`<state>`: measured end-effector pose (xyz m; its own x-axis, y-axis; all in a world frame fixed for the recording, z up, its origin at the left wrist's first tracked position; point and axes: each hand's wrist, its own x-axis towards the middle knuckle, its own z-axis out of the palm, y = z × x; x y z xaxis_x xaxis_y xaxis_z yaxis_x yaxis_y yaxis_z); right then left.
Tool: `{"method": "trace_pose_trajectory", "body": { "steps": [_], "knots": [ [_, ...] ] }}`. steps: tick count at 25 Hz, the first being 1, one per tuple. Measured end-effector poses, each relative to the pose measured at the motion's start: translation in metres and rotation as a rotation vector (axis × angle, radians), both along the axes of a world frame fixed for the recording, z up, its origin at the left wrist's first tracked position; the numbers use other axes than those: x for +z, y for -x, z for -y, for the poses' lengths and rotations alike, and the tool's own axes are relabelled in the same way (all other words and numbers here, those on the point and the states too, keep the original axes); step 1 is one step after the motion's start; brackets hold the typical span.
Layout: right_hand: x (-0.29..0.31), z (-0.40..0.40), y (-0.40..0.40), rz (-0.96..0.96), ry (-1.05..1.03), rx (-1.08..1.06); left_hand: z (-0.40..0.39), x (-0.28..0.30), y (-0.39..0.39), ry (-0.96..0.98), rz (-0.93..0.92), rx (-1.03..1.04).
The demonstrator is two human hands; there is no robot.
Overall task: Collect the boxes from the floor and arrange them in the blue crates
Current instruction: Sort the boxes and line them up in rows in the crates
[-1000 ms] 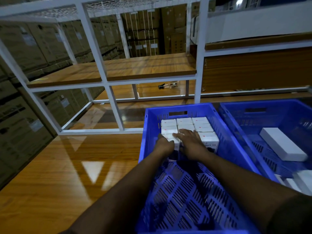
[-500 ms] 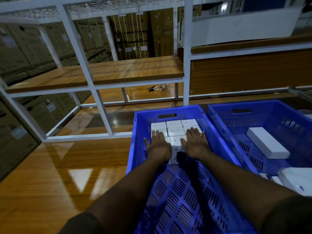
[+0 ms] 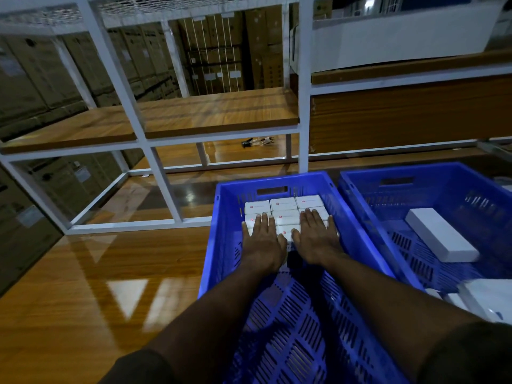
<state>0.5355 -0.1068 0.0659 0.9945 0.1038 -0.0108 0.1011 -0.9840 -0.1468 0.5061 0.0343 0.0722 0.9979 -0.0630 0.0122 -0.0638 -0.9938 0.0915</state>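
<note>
Several small white boxes (image 3: 282, 205) with red logos are packed in rows at the far end of the left blue crate (image 3: 221, 245). My left hand (image 3: 263, 239) lies flat on the left boxes, fingers straight. My right hand (image 3: 314, 236) lies flat on the right boxes, fingers straight too. Beside it stands the right blue crate (image 3: 360, 195), with a long white box (image 3: 440, 234) lying inside and more white boxes (image 3: 484, 297) at its near right corner.
A white metal rack (image 3: 303, 106) with wooden shelves stands behind the crates on the glossy wooden floor (image 3: 83, 286). A small dark tool (image 3: 255, 141) lies under the rack. Stacked cardboard cartons (image 3: 33, 79) fill the left and back.
Both hands went from gripping the near boxes to lying flat on top of the rows. The view shifted a little to the left.
</note>
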Motion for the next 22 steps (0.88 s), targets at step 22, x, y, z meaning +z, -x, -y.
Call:
{"method": "trace_pose_trajectory", "body": {
  "steps": [22],
  "knots": [
    [0.09, 0.061, 0.047, 0.256, -0.264, -0.003, 0.09, 0.056, 0.019, 0.452, 0.17, -0.084]
  ]
}}
